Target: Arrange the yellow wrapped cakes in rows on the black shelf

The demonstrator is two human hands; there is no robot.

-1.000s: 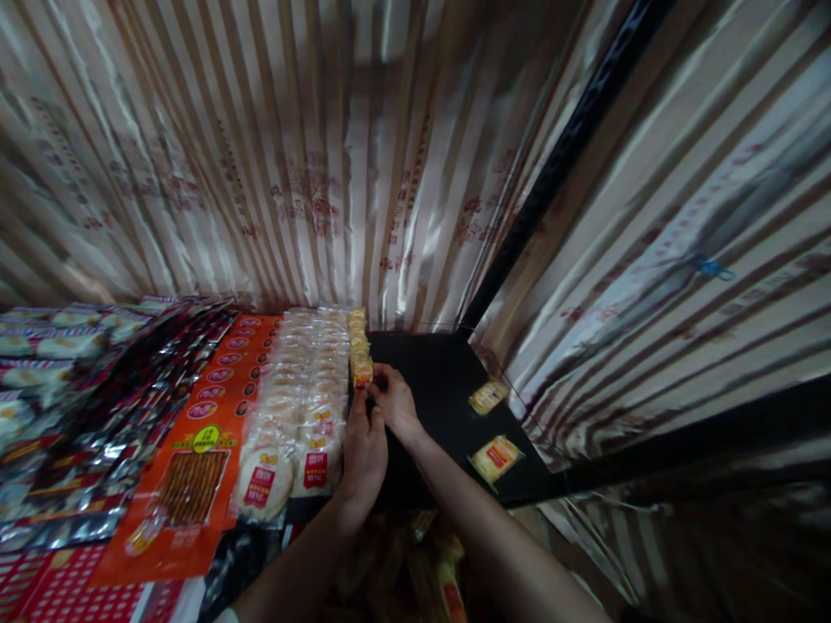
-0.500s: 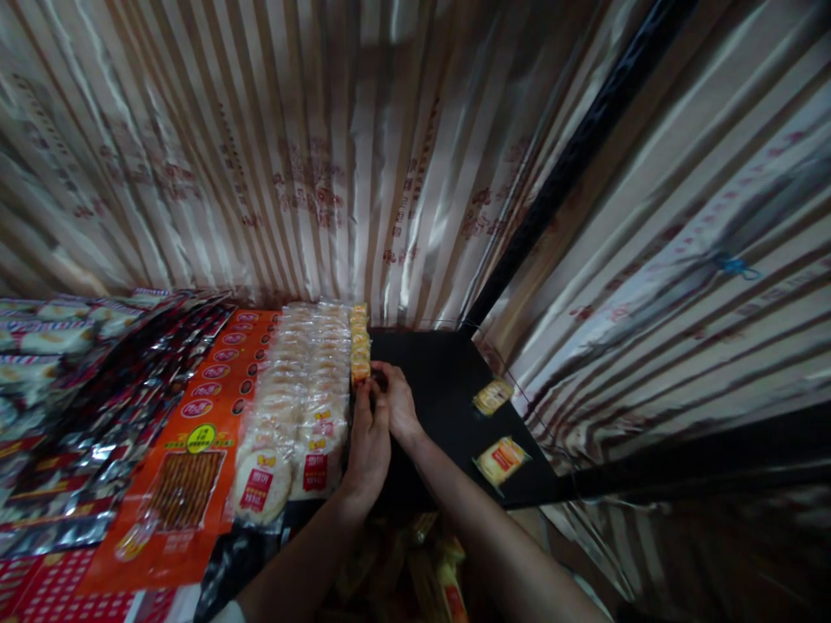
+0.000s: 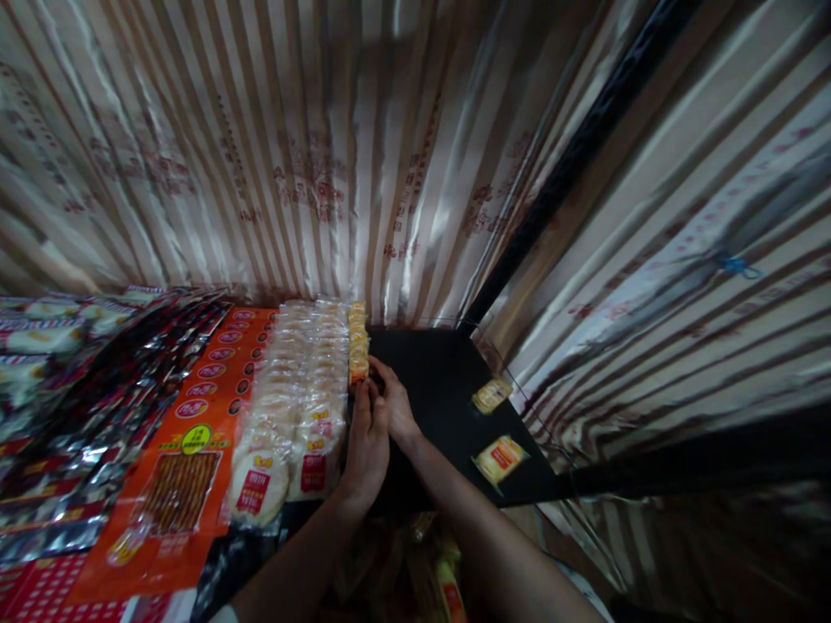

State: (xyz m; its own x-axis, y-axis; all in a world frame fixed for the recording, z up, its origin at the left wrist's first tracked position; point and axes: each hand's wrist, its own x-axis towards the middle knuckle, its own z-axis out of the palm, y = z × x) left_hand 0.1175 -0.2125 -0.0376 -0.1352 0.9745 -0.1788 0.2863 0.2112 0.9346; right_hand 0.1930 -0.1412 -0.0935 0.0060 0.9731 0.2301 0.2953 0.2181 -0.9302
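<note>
On a black shelf [image 3: 447,394], a short upright row of small yellow snack packets [image 3: 358,342] runs back toward the wall. My left hand [image 3: 367,446] and my right hand [image 3: 394,402] meet at the near end of that row, fingers pinching the front packet [image 3: 359,370]. Left of the row lies a stack of round rice-cracker packs [image 3: 299,407] with red labels. Two loose yellow packets [image 3: 492,394] [image 3: 499,459] lie flat on the shelf to the right, apart from my hands.
Orange snack bags [image 3: 188,459] and dark shiny bags [image 3: 97,424] fill the shelf to the left. A striped, shiny curtain [image 3: 325,156] covers the back and right side, with a black post [image 3: 551,182] at the corner. More yellow packs [image 3: 421,571] sit below my arms.
Both hands stay at the front of the yellow row, closing slightly together. The view has drifted a little; nothing else has moved.
</note>
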